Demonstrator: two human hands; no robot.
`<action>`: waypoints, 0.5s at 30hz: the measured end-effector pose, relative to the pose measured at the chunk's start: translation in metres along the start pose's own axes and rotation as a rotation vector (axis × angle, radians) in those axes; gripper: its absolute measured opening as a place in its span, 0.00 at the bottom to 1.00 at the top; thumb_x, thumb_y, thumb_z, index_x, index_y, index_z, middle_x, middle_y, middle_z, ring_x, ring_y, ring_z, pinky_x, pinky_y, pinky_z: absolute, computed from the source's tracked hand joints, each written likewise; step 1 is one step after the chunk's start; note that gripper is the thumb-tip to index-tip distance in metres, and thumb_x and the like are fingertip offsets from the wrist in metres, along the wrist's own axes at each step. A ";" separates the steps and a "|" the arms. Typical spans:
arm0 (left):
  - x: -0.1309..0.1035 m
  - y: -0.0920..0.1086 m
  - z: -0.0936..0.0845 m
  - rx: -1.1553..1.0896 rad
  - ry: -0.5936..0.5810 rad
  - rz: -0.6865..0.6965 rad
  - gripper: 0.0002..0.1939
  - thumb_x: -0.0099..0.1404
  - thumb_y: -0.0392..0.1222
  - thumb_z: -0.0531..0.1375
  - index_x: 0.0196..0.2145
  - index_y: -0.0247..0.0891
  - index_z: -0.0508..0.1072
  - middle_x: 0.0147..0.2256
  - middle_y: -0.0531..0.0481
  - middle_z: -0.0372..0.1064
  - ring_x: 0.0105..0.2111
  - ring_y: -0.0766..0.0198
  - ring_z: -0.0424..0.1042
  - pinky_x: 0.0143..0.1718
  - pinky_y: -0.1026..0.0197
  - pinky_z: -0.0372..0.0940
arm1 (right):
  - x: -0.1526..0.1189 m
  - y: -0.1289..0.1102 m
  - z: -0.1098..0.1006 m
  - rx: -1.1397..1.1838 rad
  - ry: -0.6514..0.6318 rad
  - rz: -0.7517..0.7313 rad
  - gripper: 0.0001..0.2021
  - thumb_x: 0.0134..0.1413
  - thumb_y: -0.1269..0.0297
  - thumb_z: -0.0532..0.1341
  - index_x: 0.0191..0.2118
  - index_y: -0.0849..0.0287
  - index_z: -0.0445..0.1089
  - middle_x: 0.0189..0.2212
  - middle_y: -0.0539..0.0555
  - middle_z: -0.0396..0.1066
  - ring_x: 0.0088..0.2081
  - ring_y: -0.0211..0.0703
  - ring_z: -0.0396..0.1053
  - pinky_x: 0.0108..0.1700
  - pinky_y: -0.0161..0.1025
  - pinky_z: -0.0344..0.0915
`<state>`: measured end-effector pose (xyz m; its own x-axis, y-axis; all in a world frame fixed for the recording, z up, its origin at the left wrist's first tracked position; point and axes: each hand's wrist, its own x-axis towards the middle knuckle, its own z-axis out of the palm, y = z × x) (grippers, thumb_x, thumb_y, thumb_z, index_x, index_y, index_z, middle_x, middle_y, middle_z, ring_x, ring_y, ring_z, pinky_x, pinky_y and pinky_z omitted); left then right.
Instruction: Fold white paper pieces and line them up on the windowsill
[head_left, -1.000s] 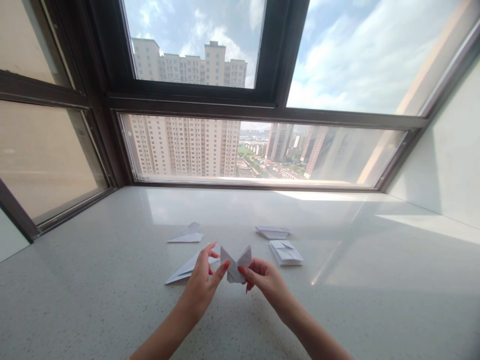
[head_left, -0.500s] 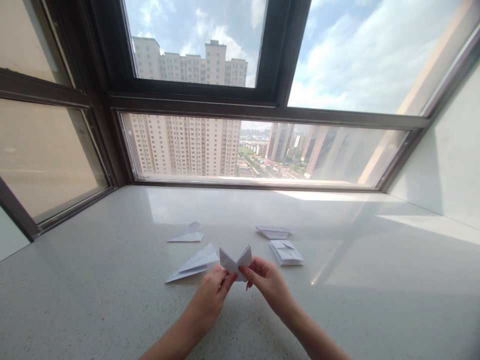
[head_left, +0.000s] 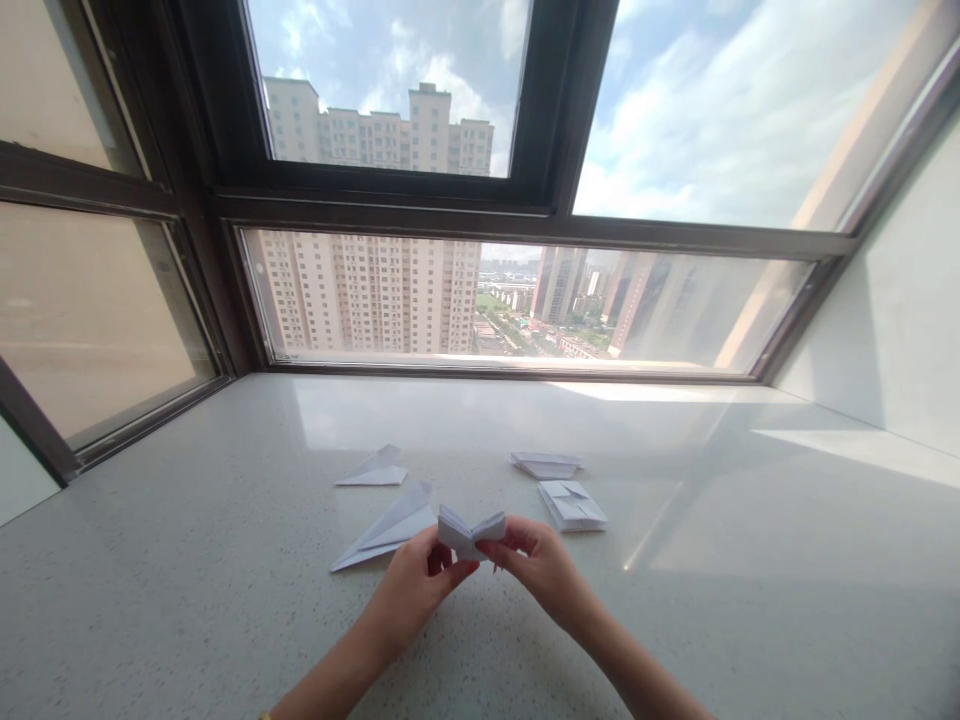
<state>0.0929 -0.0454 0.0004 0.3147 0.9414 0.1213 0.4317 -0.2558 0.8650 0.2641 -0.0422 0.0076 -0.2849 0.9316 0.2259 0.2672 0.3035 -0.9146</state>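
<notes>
A small folded white paper [head_left: 466,538] with two raised flaps in a V is held between both hands, above the pale speckled sill. My left hand [head_left: 421,580] grips its left side, thumb along the lower edge. On its right side my right hand [head_left: 537,562] pinches it, with the thumb near the middle. Just beyond my left hand lies a larger folded paper plane [head_left: 390,528], partly hidden by that hand.
A smaller paper plane [head_left: 375,468] lies farther back on the left. On the right rest a long folded paper [head_left: 546,465] and a square folded one [head_left: 572,505]. Dark-framed windows border the sill [head_left: 750,560] at the back and left, a white wall on the right.
The held paper has tilted, so its flaps look lower and their layered edges show. My left hand has shifted slightly left, and the larger paper plane has turned a little.
</notes>
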 end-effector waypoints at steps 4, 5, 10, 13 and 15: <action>0.001 0.000 -0.001 -0.095 0.002 0.022 0.15 0.55 0.51 0.56 0.28 0.34 0.66 0.22 0.57 0.55 0.23 0.69 0.54 0.24 0.67 0.51 | -0.002 -0.001 0.004 0.037 -0.043 -0.010 0.07 0.47 0.64 0.58 0.27 0.61 0.70 0.23 0.50 0.69 0.25 0.38 0.64 0.28 0.33 0.61; 0.001 0.000 -0.002 -0.085 0.001 0.023 0.14 0.55 0.50 0.56 0.28 0.35 0.67 0.22 0.57 0.56 0.23 0.69 0.54 0.24 0.67 0.51 | -0.002 -0.001 0.004 0.021 -0.043 -0.014 0.06 0.47 0.65 0.58 0.27 0.61 0.70 0.23 0.50 0.69 0.25 0.38 0.64 0.28 0.33 0.61; 0.002 0.000 -0.004 0.116 -0.017 0.007 0.03 0.51 0.37 0.57 0.23 0.36 0.67 0.23 0.56 0.61 0.24 0.67 0.59 0.27 0.66 0.53 | -0.002 0.004 0.004 -0.265 -0.068 -0.004 0.06 0.46 0.68 0.58 0.24 0.61 0.69 0.19 0.49 0.67 0.24 0.37 0.64 0.28 0.32 0.58; 0.001 -0.001 -0.003 0.195 -0.041 0.000 0.01 0.49 0.35 0.56 0.22 0.36 0.67 0.25 0.54 0.65 0.27 0.65 0.62 0.29 0.65 0.54 | -0.001 0.011 0.003 -0.423 -0.075 -0.008 0.05 0.43 0.70 0.59 0.21 0.62 0.68 0.19 0.49 0.66 0.23 0.37 0.62 0.26 0.31 0.56; 0.001 -0.001 -0.003 0.215 -0.044 -0.023 0.01 0.49 0.35 0.56 0.23 0.36 0.68 0.26 0.53 0.66 0.28 0.64 0.63 0.29 0.64 0.54 | 0.000 0.014 0.003 -0.448 -0.078 -0.022 0.05 0.43 0.70 0.59 0.21 0.62 0.69 0.20 0.50 0.66 0.24 0.36 0.62 0.26 0.30 0.55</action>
<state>0.0904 -0.0437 0.0010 0.3375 0.9381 0.0774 0.6081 -0.2801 0.7428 0.2646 -0.0387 -0.0059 -0.3593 0.9111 0.2018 0.6271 0.3959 -0.6708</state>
